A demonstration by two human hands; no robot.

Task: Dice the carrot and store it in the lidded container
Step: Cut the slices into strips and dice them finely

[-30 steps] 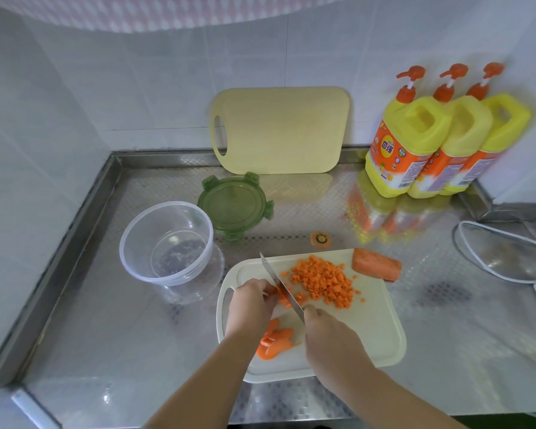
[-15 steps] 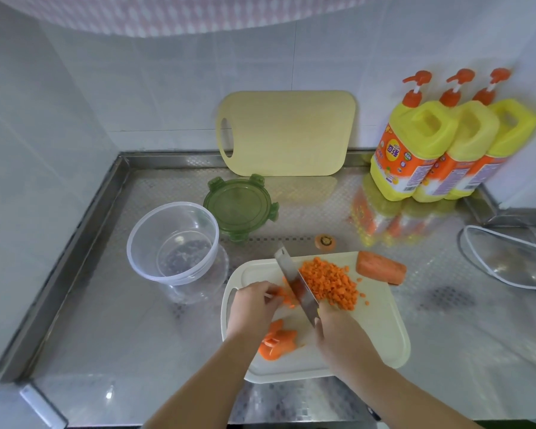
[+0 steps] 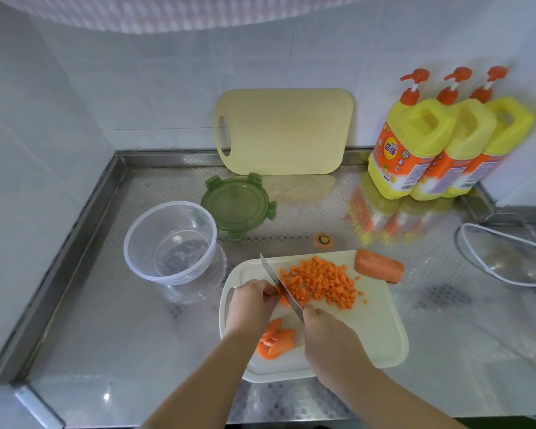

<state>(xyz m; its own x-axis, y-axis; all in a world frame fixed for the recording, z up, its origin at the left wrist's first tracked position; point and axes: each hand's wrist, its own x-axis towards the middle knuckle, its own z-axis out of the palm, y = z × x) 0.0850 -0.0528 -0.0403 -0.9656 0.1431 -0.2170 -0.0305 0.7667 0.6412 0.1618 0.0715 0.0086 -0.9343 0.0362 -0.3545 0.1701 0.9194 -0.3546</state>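
Carrot strips (image 3: 283,301) are lying pinched under my left hand (image 3: 251,301), beside one knife (image 3: 277,281) my right hand (image 3: 331,339) is gripping; one diced pile (image 3: 319,283), one chunk (image 3: 379,269) beyond.

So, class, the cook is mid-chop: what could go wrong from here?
1. The left hand pins carrot strips right against the knife; fingertips could get nicked.
2. The carrot chunk lies at the far corner of the cutting board, partly off it, and might roll onto the counter.
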